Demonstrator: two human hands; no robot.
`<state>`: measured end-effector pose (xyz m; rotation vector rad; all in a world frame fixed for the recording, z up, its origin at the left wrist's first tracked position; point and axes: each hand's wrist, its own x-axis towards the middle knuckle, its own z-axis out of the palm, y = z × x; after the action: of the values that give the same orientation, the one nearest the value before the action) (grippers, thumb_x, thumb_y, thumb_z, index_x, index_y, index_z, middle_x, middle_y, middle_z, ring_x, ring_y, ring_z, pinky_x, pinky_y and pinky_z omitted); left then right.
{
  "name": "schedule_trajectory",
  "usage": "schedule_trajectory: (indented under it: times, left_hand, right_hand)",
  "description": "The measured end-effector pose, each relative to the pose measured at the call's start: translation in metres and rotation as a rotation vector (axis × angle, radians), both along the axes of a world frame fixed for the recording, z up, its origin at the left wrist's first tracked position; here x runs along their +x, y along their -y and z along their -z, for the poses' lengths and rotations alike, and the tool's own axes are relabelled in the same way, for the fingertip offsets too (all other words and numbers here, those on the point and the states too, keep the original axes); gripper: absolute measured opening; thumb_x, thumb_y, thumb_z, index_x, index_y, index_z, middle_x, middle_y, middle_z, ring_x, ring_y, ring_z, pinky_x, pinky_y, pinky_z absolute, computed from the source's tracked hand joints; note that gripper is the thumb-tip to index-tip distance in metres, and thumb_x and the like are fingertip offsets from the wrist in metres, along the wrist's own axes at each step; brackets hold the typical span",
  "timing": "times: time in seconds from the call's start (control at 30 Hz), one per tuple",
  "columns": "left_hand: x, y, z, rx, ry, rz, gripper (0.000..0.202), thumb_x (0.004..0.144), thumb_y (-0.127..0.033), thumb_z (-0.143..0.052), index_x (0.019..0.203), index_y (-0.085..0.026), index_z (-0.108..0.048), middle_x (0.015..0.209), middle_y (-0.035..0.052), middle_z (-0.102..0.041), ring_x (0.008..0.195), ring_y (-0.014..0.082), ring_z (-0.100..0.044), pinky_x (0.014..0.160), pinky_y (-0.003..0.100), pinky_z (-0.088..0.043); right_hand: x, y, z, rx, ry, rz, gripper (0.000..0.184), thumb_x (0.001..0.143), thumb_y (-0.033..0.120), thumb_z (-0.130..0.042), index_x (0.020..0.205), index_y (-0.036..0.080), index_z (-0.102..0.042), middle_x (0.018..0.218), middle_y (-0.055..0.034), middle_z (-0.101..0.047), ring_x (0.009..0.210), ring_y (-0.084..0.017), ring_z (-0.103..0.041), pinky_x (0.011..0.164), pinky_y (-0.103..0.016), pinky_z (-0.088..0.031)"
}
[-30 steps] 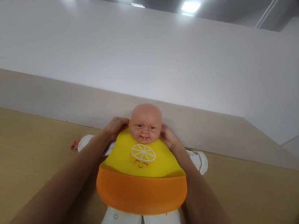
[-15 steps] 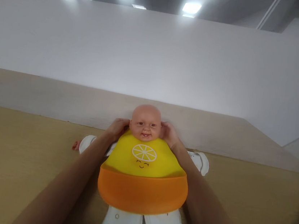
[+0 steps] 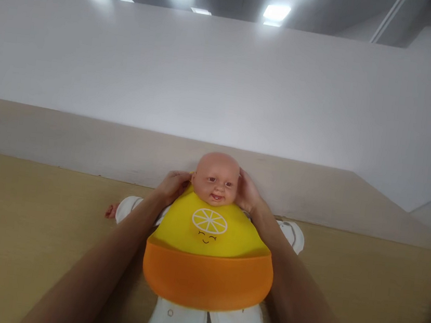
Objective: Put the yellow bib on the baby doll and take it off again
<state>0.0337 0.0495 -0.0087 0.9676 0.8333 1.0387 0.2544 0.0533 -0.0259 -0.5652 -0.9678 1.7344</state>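
Observation:
A baby doll (image 3: 216,180) in white patterned clothes lies on its back on a tan table (image 3: 14,231). A yellow bib (image 3: 205,244) with an orange catch pocket and a lemon-slice face covers its chest. My left hand (image 3: 172,185) is curled at the doll's neck on the left, gripping the bib's neck strap. My right hand (image 3: 248,191) is cupped against the right side of the doll's head and neck, its fingertips hidden behind the head. Both forearms run along the doll's sides.
A pale raised ledge (image 3: 83,148) runs behind the doll's head, and a white wall (image 3: 225,84) rises beyond it. The doll's white sleeves spread out to both sides on the table.
The doll's head has tilted and shifted slightly to the right. My right hand has moved up against the side of the head. The bib stays in place.

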Motion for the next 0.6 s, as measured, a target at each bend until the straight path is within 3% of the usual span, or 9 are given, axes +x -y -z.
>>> schedule_trajectory:
  times: [0.17, 0.3, 0.43, 0.6]
  left_hand:
    - [0.001, 0.001, 0.0, -0.028, 0.002, 0.002, 0.018, 0.06, -0.025, -0.074, 0.07, -0.01, -0.07, 0.071, 0.0072, -0.072, 0.064, 0.0194, -0.065, 0.063, 0.03, -0.05]
    - [-0.001, 0.0, 0.0, -0.071, -0.02, -0.015, 0.016, 0.058, -0.025, -0.075, 0.065, -0.012, -0.069, 0.064, 0.0057, -0.07, 0.056, 0.0179, -0.062, 0.056, 0.029, -0.048]
    - [-0.003, -0.002, -0.001, -0.119, -0.035, -0.013, 0.012, 0.058, -0.023, -0.074, 0.06, -0.013, -0.068, 0.055, 0.0033, -0.067, 0.048, 0.0176, -0.059, 0.05, 0.029, -0.045]
    - [-0.004, -0.005, -0.002, -0.155, 0.002, -0.055, 0.01, 0.06, -0.022, -0.069, 0.067, -0.015, -0.07, 0.061, 0.0042, -0.07, 0.054, 0.0196, -0.063, 0.056, 0.031, -0.049]
  right_hand:
    - [-0.007, 0.008, 0.001, -0.075, -0.137, -0.075, 0.058, 0.087, 0.063, -0.039, 0.124, 0.021, -0.053, 0.129, -0.0074, -0.058, 0.121, -0.027, -0.052, 0.103, -0.046, -0.041]
    - [-0.008, 0.013, 0.001, -0.138, -0.183, -0.097, 0.073, 0.082, 0.074, -0.036, 0.13, 0.02, -0.049, 0.131, -0.0101, -0.055, 0.122, -0.029, -0.051, 0.102, -0.051, -0.041]
    - [-0.006, 0.013, 0.001, -0.125, -0.169, -0.081, 0.074, 0.082, 0.076, -0.034, 0.129, 0.02, -0.05, 0.132, -0.0106, -0.055, 0.123, -0.029, -0.05, 0.103, -0.051, -0.04]
    - [-0.006, 0.014, 0.0, -0.079, -0.128, -0.081, 0.077, 0.08, 0.078, -0.032, 0.125, 0.019, -0.053, 0.129, -0.0118, -0.057, 0.12, -0.031, -0.052, 0.102, -0.052, -0.04]
